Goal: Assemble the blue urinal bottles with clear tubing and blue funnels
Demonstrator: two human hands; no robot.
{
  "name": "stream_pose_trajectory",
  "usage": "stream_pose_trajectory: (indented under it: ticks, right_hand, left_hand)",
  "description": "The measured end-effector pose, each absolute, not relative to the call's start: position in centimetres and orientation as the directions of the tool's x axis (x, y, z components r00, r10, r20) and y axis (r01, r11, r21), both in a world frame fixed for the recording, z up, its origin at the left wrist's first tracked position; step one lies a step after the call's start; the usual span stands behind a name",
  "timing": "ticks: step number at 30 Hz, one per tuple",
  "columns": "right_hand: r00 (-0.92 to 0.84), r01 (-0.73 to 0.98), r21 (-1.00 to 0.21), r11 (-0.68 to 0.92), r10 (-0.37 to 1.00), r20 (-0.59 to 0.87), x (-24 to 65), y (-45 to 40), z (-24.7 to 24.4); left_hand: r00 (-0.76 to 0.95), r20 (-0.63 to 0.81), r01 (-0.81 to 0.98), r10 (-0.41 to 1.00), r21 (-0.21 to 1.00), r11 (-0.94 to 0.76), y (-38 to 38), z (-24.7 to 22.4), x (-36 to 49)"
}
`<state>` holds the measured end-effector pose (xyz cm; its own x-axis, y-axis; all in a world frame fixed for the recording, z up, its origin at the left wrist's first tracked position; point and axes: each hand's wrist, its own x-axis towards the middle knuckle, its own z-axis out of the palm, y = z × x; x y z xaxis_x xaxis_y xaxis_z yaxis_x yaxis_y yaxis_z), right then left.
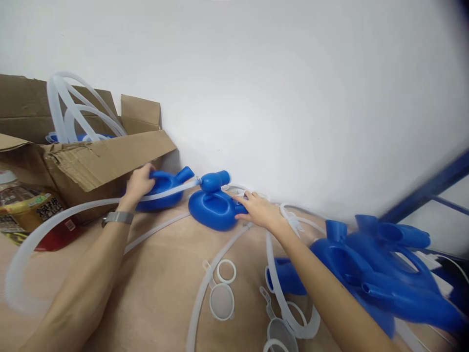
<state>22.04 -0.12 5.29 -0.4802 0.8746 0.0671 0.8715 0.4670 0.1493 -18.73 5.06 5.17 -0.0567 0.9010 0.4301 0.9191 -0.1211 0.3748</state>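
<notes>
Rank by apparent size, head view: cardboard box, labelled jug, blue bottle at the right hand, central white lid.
1. Cardboard box
2. Labelled jug
3. Blue bottle at the right hand
4. Central white lid
Box and jug are cropped.

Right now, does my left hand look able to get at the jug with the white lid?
Probably yes: the jug's white lid looks uncovered, though the pale hose crosses its lower part, and your left hand is on a blue bottle.
</notes>
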Motion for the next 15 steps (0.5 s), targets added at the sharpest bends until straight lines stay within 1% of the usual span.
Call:
stream_pose_trajectory:
  ticks: [2,5,7,9,10,12,13,15]
  right_hand:
    - [-0.490,0.863,0.173,0.474,0.870,0.061,21.9,0.1,5.3]
    - [-0.505,0.850,0.197,0.489,0.863,0.033,21.7,0.3,5.2]
    - [-0.509,0.845,0.202,0.495,0.860,0.023,21.2,0.3,5.3]
    - [-0.514,0.843,0.199,0.499,0.858,0.026,20.2,0.2,5.5]
    - [-0.514,0.844,0.195,0.499,0.857,0.031,19.4,0.2,5.6]
    - [-0.509,0.850,0.180,0.495,0.859,0.044,17.5,0.3,5.8]
    - [-0.503,0.856,0.169,0.489,0.862,0.053,16.5,0.4,5.8]
    - [-0.497,0.864,0.136,0.485,0.865,0.074,14.4,0.7,5.9]
  left_hand:
    - [-0.123,0.552,0.909,0.824,0.396,-0.130,4.6,6.3,-17.7]
    - [-0.201,0.712,0.888,0.672,0.422,-0.182,3.8,8.5,-15.5]
    - [-0.233,0.785,0.874,0.574,0.427,-0.230,2.8,9.8,-13.9]
    - [-0.253,0.850,0.845,0.461,0.426,-0.323,1.6,10.8,-12.2]
    - [-0.262,0.887,0.817,0.380,0.414,-0.402,0.8,11.1,-11.4]
    - [-0.274,0.936,0.778,0.220,0.350,-0.521,-0.9,11.7,-10.1]
    - [-0.271,0.948,0.770,0.169,0.318,-0.553,-1.8,12.0,-9.6]
    - [-0.242,0.958,0.767,0.155,0.287,-0.574,-3.9,12.6,-8.8]
